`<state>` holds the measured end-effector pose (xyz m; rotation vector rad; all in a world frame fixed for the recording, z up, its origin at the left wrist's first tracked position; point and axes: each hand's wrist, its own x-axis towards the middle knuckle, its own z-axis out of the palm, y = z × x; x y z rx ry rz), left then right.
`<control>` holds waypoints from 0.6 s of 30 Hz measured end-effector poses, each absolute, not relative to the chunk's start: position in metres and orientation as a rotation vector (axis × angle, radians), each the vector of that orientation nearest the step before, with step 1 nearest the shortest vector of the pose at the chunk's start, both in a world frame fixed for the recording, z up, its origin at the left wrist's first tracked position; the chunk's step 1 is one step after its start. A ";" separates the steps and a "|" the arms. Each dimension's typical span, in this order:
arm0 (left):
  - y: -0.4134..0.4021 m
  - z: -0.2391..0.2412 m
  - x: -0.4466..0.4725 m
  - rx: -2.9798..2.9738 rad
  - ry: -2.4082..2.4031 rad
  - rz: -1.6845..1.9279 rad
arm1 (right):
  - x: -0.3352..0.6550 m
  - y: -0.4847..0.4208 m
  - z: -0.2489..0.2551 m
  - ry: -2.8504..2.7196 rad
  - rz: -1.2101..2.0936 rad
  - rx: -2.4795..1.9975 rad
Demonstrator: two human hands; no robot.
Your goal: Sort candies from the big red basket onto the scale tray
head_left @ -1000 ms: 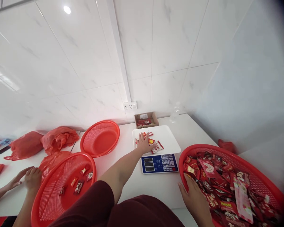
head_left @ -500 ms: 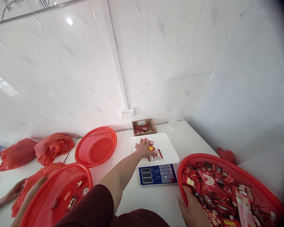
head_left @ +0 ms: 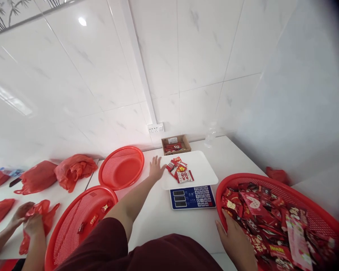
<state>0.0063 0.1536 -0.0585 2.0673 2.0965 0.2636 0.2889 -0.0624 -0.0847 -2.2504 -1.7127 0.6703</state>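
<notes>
My left hand (head_left: 157,169) is open, fingers spread, just left of the weighing scale's white pan (head_left: 205,169), with nothing in it. On the pan lies a small pile of red and white candy packets (head_left: 180,170). Below the pan, the scale's blue keypad panel (head_left: 192,197) faces me. My right hand (head_left: 237,239) rests on the near rim of a red plastic basket (head_left: 305,201) at the right, thumb outside and fingers inside the edge. That basket is heaped with wrapped sweets (head_left: 267,222), mostly red.
A cardboard box (head_left: 176,145) of packets and a clear bottle (head_left: 210,137) stand by the wall. One red basket (head_left: 121,167) is at left; another (head_left: 62,218) holds a few sweets. Another person's hands (head_left: 31,218) handle a red plastic bag (head_left: 45,210). More red bags (head_left: 39,177) lie behind.
My left hand has let go of the candy packets and moved left off the pan; the packets stay there. My right hand stays on the basket rim. The other person's hands have gathered the bag.
</notes>
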 end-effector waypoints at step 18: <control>0.083 -0.061 -0.092 1.764 2.314 -0.006 | 0.291 -0.068 -0.088 -1.721 0.602 -2.215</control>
